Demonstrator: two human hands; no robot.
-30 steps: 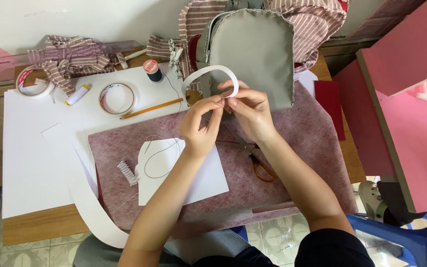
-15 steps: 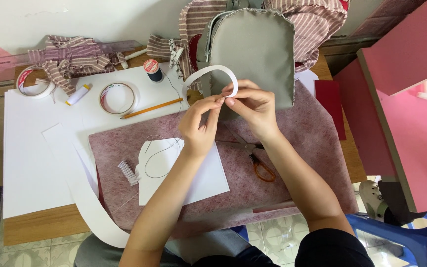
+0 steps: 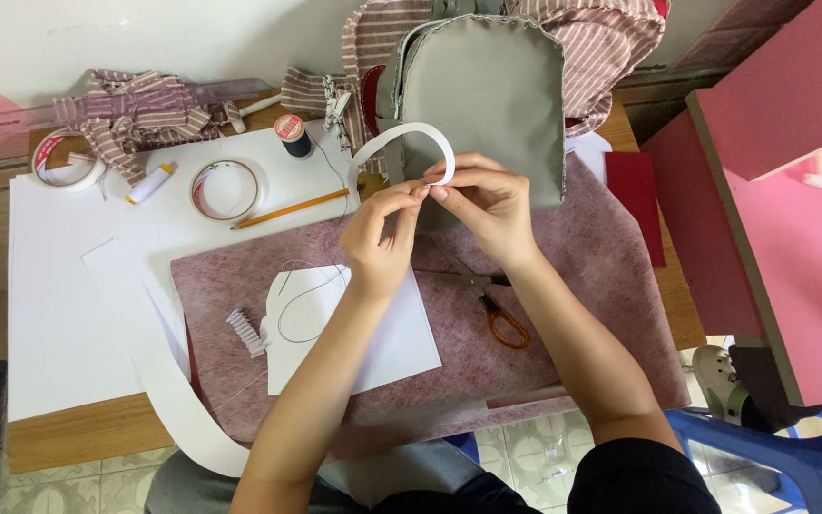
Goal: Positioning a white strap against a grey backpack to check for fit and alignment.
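Note:
My left hand (image 3: 384, 238) and my right hand (image 3: 487, 202) meet above a mauve felt sheet (image 3: 601, 257), both pinching one end of a curved white paper strip (image 3: 401, 138) that arcs up in front of a small grey fabric backpack (image 3: 483, 95). A thin thread seems to run from my fingers down to a white paper sheet (image 3: 373, 333). Orange-handled scissors (image 3: 492, 305) lie on the felt just under my right wrist.
On the white board (image 3: 59, 314) lie a pencil (image 3: 289, 208), two tape rolls (image 3: 225, 189), a thread spool (image 3: 291, 135), a white tube (image 3: 150, 183) and striped fabric (image 3: 135, 114). A long white paper strip (image 3: 168, 381) hangs off the front edge. Pink furniture (image 3: 792, 228) stands at the right.
Both hands keep hold of the strip's end; my fingers have shifted slightly around it. Nothing else has moved.

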